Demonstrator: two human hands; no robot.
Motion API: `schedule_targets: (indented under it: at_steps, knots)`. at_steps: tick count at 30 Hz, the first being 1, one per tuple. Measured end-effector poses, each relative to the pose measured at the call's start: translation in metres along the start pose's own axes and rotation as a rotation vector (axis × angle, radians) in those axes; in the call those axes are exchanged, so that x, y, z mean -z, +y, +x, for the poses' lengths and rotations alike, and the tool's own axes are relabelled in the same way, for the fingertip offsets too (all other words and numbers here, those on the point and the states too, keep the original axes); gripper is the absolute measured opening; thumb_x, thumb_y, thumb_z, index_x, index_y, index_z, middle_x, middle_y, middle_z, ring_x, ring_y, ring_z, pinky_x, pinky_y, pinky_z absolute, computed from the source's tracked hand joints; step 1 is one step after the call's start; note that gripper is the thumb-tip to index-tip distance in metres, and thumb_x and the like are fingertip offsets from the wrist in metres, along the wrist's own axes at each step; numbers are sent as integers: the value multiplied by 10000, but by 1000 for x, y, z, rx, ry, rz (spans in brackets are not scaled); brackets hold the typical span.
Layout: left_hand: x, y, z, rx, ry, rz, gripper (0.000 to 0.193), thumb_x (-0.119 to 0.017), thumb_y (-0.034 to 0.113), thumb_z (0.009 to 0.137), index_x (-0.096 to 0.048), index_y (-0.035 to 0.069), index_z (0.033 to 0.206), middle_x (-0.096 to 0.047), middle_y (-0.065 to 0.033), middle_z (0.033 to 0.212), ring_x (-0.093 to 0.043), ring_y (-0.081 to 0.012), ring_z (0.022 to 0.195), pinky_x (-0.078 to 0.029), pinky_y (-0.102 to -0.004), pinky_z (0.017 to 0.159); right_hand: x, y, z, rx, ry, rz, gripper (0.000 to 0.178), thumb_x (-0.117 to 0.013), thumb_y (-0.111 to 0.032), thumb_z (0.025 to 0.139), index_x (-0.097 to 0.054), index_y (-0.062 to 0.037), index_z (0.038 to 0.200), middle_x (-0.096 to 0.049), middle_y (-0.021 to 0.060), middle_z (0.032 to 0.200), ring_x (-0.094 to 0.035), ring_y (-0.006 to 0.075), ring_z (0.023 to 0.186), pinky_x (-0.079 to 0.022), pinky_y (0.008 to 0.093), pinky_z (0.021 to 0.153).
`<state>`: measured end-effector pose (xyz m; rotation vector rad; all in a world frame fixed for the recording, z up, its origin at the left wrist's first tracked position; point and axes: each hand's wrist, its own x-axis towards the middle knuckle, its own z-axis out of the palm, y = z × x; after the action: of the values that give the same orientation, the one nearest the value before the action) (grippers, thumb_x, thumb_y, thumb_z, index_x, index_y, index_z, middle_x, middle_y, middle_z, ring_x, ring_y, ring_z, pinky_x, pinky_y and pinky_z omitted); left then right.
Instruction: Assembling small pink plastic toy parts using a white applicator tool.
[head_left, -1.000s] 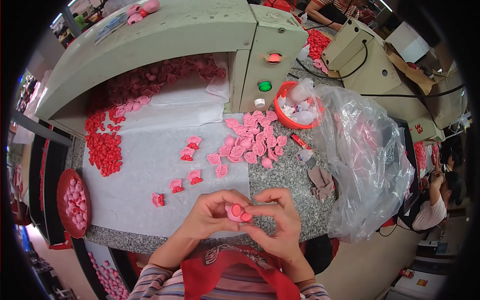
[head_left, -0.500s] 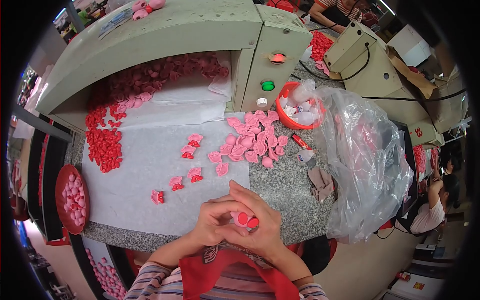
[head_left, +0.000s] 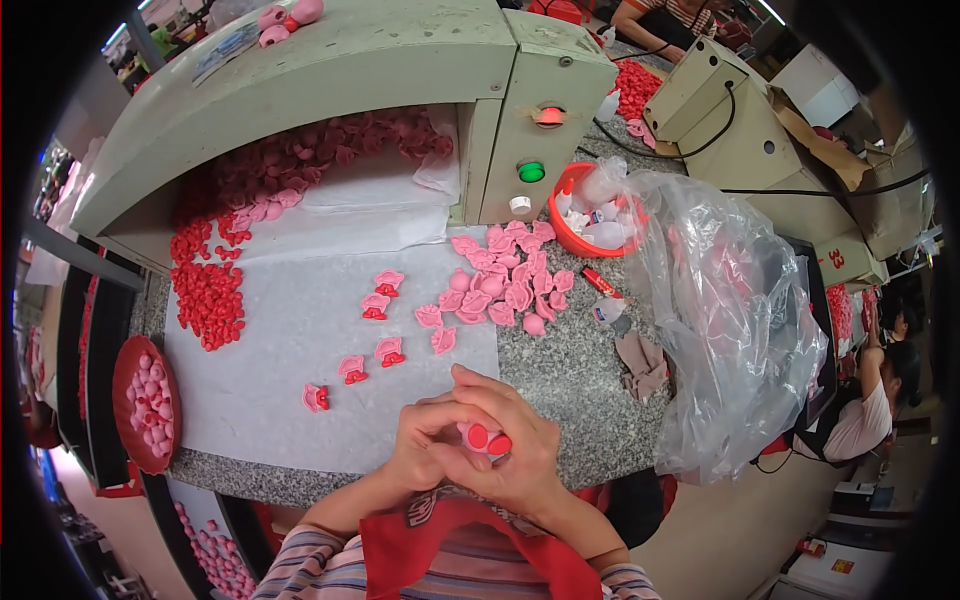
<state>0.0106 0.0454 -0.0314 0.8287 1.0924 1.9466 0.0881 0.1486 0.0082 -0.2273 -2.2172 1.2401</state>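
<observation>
In front of my body both hands are cupped together around a small pink toy part with two red round ends (head_left: pixel 479 437). My left hand (head_left: pixel 420 442) wraps it from the left side, thumb along it. My right hand (head_left: pixel 527 440) closes over it from the right, with its fingers lying across the left ones. Only the red ends and a little pink show; the rest is hidden in the palms. Just beyond, on white paper (head_left: pixel 270 430), lie several pink pieces joined to red ones (head_left: pixel 389 351). A loose heap of pink petal-like pieces (head_left: pixel 517 290) lies farther right.
A pale green arched machine (head_left: pixel 400 60) covers the back, with pink and red parts under it. Red pieces (head_left: pixel 210 305) are piled at left, near a red basket (head_left: pixel 176 420) of pink parts. An orange-red tub (head_left: pixel 577 248) of bottles and a clear plastic bag (head_left: pixel 720 400) stand right.
The view has shifted very slightly. My hands stay clasped around the pink and red toy part, with barely any movement, and the pieces on the paper lie as before.
</observation>
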Motion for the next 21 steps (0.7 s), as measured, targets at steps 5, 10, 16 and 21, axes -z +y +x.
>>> schedule_targets:
  at_steps: [5, 10, 16, 21]
  knots:
    - [-1, -18, -5, 110, 104, -256, 160, -616, 35, 736, -585, 1, 889, -556, -93, 898, -543, -112, 695, -421, -228, 576, -5, -5, 1, -64, 25, -113, 501, -798, -244, 587, -578, -24, 980, -607, 136, 1043, -634, 237, 803, -511, 306, 679]
    - [-11, -8, 9, 115, 92, -736, 265, -680, 223, 732, -512, 64, 862, -503, -55, 823, -483, -164, 824, -358, -319, 785, -7, -5, -5, -159, 271, 415, 470, -807, -104, 572, -559, -27, 963, -560, 144, 1010, -580, 235, 883, -472, 280, 744]
    - [-8, -8, 7, 67, 79, -660, 282, -686, 243, 726, -509, 70, 861, -498, -48, 835, -468, -153, 837, -322, -376, 942, 3, -1, -15, -66, 177, 32, 276, -775, -28, 592, -596, -62, 800, -483, 58, 832, -494, 179, 758, -405, 271, 670]
    - [-7, -8, 9, 15, 73, -577, 262, -694, 238, 723, -519, 67, 817, -488, -32, 810, -460, -147, 843, -263, -391, 1012, 4, -5, -12, 65, 227, -91, 239, -756, -6, 581, -596, -54, 752, -482, 47, 742, -465, 200, 673, -380, 293, 599]
